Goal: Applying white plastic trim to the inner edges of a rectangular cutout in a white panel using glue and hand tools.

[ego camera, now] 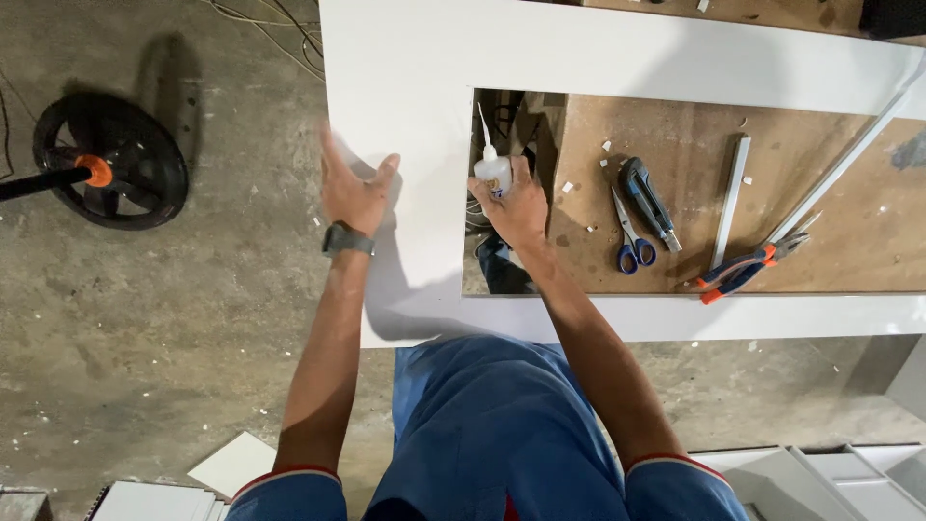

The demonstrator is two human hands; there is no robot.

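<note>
Concrete floor w/ a brown table (868,241) carrying a white frame panel (405,87). Left hand (355,193) open, flat on panel's left edge to steady it. Right hand (516,207) grips glue bottle (493,172), nozzle up, at panel's inner edge. Scissors (629,232), utility knife (648,203) right of bottle.

1 head view, facing straight down, near the hands

Glossy smooth white panel (415,87), matt brown fibreboard (675,154), rough concrete floor (145,318), plastic glue bottle (493,172)
</note>
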